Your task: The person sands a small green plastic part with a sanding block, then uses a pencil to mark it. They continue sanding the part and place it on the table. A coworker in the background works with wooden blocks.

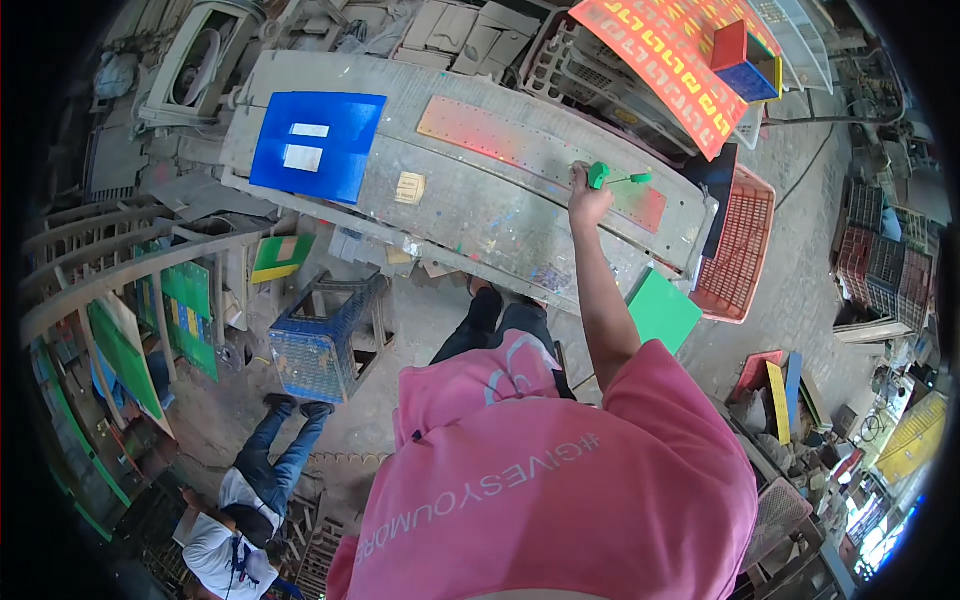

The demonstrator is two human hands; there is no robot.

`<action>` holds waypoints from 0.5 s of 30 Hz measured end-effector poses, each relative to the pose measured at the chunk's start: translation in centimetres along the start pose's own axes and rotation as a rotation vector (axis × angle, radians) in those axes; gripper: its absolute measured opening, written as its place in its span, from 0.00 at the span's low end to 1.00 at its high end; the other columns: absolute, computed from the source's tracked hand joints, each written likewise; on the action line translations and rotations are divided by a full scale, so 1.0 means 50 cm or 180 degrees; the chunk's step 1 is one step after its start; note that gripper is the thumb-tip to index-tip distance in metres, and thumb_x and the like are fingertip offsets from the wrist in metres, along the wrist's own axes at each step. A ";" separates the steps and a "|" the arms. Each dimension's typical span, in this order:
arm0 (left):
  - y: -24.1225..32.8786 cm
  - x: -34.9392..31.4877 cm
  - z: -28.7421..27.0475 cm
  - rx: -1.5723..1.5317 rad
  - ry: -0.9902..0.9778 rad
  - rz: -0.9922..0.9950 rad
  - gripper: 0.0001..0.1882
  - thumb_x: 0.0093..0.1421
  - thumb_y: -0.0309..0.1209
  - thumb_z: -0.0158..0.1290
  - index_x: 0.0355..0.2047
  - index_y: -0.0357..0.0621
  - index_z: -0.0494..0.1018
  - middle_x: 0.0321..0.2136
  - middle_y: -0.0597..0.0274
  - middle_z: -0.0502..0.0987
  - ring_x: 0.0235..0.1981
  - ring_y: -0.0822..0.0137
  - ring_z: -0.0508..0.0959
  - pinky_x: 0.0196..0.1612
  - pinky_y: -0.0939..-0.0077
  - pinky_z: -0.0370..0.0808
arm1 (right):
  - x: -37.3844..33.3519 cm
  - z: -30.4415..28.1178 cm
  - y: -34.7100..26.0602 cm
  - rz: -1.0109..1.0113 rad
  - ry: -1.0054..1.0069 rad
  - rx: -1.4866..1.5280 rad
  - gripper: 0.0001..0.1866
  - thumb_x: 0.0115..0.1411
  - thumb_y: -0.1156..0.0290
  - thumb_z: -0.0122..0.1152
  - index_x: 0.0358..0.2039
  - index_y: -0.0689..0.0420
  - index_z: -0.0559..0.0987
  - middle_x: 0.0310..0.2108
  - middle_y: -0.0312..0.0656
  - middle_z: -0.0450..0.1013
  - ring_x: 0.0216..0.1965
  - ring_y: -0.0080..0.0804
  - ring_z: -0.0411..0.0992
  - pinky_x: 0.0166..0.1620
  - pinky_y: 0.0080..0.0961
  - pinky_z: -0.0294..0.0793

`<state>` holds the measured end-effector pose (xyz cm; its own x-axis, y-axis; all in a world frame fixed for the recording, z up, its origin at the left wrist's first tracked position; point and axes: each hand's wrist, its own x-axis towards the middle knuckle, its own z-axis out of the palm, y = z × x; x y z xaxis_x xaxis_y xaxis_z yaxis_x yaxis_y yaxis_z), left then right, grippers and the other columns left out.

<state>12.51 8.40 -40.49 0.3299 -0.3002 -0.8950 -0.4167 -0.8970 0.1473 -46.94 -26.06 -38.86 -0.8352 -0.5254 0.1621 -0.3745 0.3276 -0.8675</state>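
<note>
My right hand (590, 203) reaches over the long grey workbench (330, 80), its fingers closed around a small bright green object (599, 175). Just to the right is a smaller green piece (641, 178), and a thin dark line seems to run between the two; their kind is too small to tell. Below them lies a long strip (470, 125) with rows of small dots or holes, reddish at both ends. A blue panel (318, 170) with two pale rectangles rests on the bench's left part. Near it sits a small cream card (410, 187). My left hand is out of view.
A green panel (664, 312) and a red plastic crate (738, 245) stand by the bench's right end. An orange stencil-like sheet (665, 65) carries a red and blue box (740, 60). A blue crate-like stool (310, 350) is at left. Another person (245, 510) is lower left.
</note>
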 end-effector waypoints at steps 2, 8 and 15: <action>0.014 -0.023 0.009 -0.0345 -0.0022 -0.0050 0.16 0.63 0.36 0.45 0.43 0.37 0.72 0.34 0.61 0.76 0.34 0.65 0.75 0.43 0.75 0.71 | 0.008 0.019 0.031 0.0065 -0.0024 -0.0084 0.07 0.54 0.71 0.62 0.28 0.62 0.81 0.22 0.48 0.76 0.23 0.35 0.76 0.30 0.29 0.73; 0.064 -0.043 0.030 -0.0737 -0.0135 0.0054 0.15 0.63 0.36 0.45 0.43 0.37 0.72 0.35 0.61 0.76 0.34 0.65 0.75 0.42 0.75 0.71 | 0.009 0.042 0.048 -0.0043 -0.0044 -0.0007 0.07 0.54 0.70 0.63 0.28 0.62 0.80 0.21 0.48 0.76 0.23 0.35 0.76 0.30 0.28 0.73; 0.091 -0.051 0.033 -0.0847 -0.0157 0.0139 0.15 0.63 0.36 0.45 0.43 0.38 0.72 0.35 0.61 0.76 0.34 0.65 0.75 0.42 0.74 0.71 | 0.020 0.073 0.051 0.0016 -0.0135 0.0015 0.07 0.55 0.73 0.61 0.27 0.64 0.80 0.20 0.47 0.76 0.24 0.31 0.77 0.30 0.27 0.74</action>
<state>8.35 5.62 -38.23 0.2722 -0.3302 -0.9038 -0.1902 -0.9392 0.2859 -47.27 -28.60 -42.62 -0.8193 -0.5565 0.1377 -0.3682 0.3266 -0.8705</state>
